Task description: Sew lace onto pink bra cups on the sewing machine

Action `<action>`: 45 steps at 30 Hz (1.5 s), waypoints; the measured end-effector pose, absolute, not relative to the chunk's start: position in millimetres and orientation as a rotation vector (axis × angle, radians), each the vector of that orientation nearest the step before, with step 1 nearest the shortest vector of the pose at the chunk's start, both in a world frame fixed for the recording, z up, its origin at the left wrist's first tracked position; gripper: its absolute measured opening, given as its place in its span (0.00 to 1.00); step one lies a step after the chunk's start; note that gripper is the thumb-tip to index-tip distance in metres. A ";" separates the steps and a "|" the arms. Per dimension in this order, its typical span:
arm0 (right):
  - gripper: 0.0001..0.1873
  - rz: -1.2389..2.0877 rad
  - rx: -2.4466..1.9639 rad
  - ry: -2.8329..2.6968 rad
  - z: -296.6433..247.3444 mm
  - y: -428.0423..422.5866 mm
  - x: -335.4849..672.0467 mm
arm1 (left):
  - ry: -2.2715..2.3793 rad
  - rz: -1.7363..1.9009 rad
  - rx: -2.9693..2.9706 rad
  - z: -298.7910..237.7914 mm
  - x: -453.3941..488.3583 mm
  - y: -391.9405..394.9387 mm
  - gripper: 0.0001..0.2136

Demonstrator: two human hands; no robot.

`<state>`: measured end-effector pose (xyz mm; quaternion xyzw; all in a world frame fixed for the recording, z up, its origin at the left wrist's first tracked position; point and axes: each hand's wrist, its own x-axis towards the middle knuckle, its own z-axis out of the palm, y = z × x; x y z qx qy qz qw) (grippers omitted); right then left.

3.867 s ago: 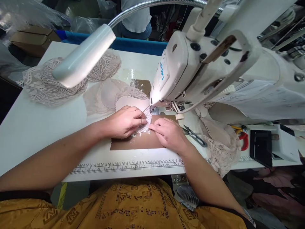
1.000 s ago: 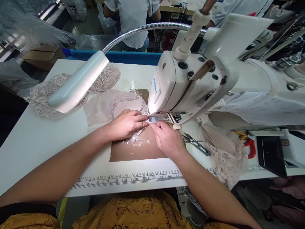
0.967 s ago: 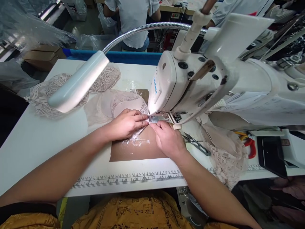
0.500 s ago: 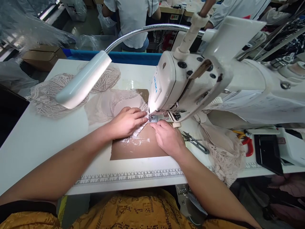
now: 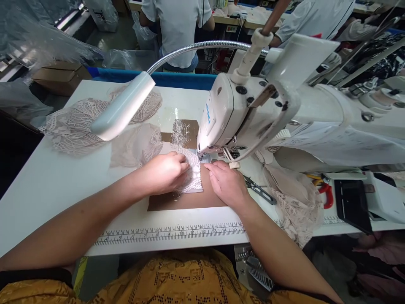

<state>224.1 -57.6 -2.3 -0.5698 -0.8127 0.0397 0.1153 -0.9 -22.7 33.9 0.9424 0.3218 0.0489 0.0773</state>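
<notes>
My left hand [image 5: 167,172] is closed, its curled fingers gripping a piece of pale lace fabric [image 5: 192,179]. The lace lies with its straight edge beside the needle area of a white sewing machine [image 5: 218,114]. Sheer cloth [image 5: 126,145] trails from it to the left, behind my wrist. My right hand [image 5: 229,181] rests on the brown cover sheet [image 5: 183,204] to the right of the lace, apart from it. Its index finger points toward the presser foot [image 5: 201,157], with the thumb lower and apart. Black thread snips [image 5: 259,190] lie right of that hand.
A white lamp [image 5: 123,107] on a bendy metal neck hangs over lace pieces [image 5: 76,124] at the left. More lace cloth [image 5: 294,198], red-handled scissors [image 5: 327,195] and a black tray-like object [image 5: 352,204] are at the right. A printed ruler [image 5: 177,232] runs along the front edge. People sit beyond.
My left hand has shifted slightly down, its flat fingers now curled. The lace has turned and come toward me, its edge squared beside the needle. My right hand's thumb and index have parted.
</notes>
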 end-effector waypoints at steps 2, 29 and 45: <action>0.20 0.133 -1.662 -2.372 -2.1 -57.9 224.6 | 0.941 0.150 2.815 29.1 1.9 -24.1 0.13; 0.15 0.253 -1.489 -2.379 2.2 -59.6 224.4 | 0.722 0.338 2.686 21.0 3.3 -26.7 0.10; 0.19 0.384 -1.397 -2.361 0.8 -55.9 225.1 | 0.757 0.338 2.518 20.4 2.3 -22.3 0.10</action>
